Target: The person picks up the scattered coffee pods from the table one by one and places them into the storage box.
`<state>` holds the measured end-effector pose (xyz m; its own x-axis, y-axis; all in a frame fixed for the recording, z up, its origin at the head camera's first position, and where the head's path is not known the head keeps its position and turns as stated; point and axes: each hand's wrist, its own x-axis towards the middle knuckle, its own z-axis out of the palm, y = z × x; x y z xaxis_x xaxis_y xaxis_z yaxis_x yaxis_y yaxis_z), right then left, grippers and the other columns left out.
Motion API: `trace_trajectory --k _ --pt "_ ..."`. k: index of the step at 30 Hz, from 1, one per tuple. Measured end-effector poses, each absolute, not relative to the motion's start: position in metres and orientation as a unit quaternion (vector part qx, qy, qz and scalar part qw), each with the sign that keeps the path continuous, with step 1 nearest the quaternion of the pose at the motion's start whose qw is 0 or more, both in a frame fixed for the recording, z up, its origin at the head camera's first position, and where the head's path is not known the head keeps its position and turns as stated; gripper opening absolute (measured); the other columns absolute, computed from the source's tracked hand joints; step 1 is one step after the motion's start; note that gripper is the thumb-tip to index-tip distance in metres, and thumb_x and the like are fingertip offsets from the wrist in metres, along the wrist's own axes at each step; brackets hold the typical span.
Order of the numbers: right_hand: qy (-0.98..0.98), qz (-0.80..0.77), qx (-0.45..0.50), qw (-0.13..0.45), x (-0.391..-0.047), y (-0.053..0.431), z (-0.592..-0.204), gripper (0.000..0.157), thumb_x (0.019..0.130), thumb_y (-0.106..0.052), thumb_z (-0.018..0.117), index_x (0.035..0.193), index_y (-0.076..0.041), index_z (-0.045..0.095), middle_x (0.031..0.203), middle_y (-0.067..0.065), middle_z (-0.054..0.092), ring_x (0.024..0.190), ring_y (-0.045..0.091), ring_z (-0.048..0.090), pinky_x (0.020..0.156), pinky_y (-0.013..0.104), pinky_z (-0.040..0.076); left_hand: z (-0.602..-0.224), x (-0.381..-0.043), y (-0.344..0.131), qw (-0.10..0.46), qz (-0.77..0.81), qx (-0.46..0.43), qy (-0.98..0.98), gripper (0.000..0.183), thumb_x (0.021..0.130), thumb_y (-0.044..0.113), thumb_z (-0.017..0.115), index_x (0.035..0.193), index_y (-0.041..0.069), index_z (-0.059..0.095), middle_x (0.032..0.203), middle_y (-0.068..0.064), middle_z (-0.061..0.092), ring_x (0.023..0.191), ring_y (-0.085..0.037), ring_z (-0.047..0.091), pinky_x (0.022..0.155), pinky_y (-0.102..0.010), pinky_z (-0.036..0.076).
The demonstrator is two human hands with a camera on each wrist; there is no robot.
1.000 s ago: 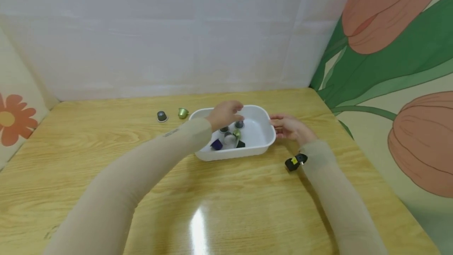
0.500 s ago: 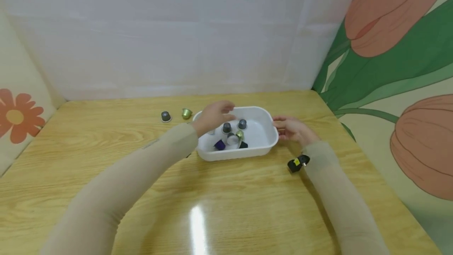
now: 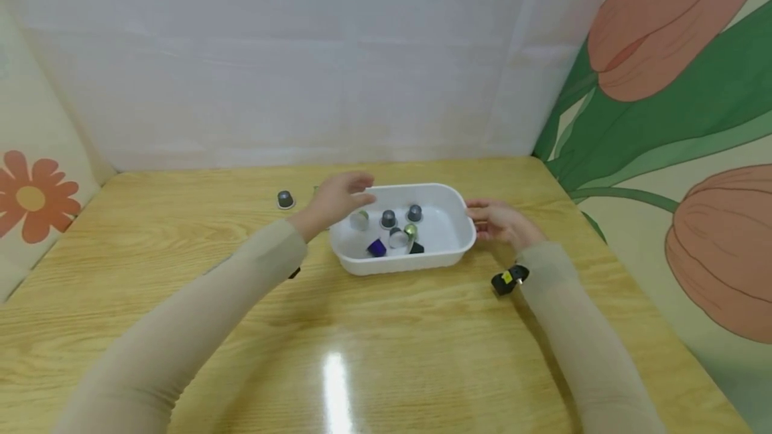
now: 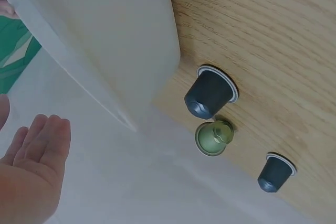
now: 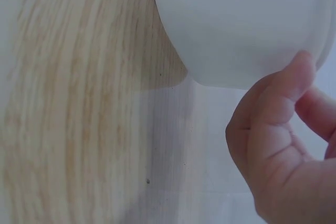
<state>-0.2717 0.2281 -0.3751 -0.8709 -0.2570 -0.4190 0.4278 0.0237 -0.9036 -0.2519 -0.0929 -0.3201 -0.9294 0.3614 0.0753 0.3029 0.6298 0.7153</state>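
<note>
A white plastic tub holds several coffee capsules, among them a purple capsule, a gold-green capsule and a dark grey capsule. My left hand hovers at the tub's left end, fingers extended and nothing held; its palm shows in the left wrist view. Outside the tub, that view has a large-looking dark capsule, a green capsule and a smaller-looking dark capsule. My right hand rests its loosely bent fingers against the tub's right outer wall.
The tub stands toward the back of a wood-grain table. A white sheet hangs behind it, and a flower-patterned cloth borders the right side. A black wrist device sits under the right sleeve.
My left hand has moved left from over the tub's middle to its left end, uncovering capsules inside and covering most of the green one outside. My right hand stays at the tub.
</note>
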Motion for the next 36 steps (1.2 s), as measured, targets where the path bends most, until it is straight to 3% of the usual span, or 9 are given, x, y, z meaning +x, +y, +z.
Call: trace_trajectory --k 20,30,36 --pt "0.666 -0.701 0.069 0.247 -0.271 0.226 -0.375 0.026 0.101 -0.004 0.046 0.127 -0.002 0.046 0.082 0.002 0.060 0.069 0.012 0.059 0.058 0.021 0.054 -0.330 -0.246 -0.133 0.041 0.425 0.143 0.893 0.047 0.097 0.016 0.062 0.137 -0.002 0.048 0.138 -0.020 0.052 0.126 -0.035 0.049 0.106 -0.046 0.041" --pt "0.664 -0.702 0.072 0.249 -0.271 0.227 -0.374 0.023 0.101 -0.004 0.046 0.124 -0.003 0.047 0.082 0.002 0.060 0.069 0.012 0.059 0.058 0.020 0.053 -0.337 -0.240 -0.147 0.031 0.432 0.125 0.892 0.046 0.099 0.009 0.055 0.140 -0.008 0.042 0.139 -0.026 0.048 0.129 -0.039 0.046 0.107 -0.047 0.039" --pt "0.661 -0.704 0.074 0.249 -0.271 0.226 -0.374 0.023 0.101 -0.004 0.046 0.124 -0.003 0.047 0.082 0.002 0.060 0.069 0.012 0.059 0.057 0.020 0.053 -0.344 -0.239 -0.154 0.052 0.418 0.109 0.900 0.050 0.099 0.010 0.056 0.142 -0.008 0.038 0.144 -0.026 0.043 0.134 -0.040 0.040 0.109 -0.050 0.035"
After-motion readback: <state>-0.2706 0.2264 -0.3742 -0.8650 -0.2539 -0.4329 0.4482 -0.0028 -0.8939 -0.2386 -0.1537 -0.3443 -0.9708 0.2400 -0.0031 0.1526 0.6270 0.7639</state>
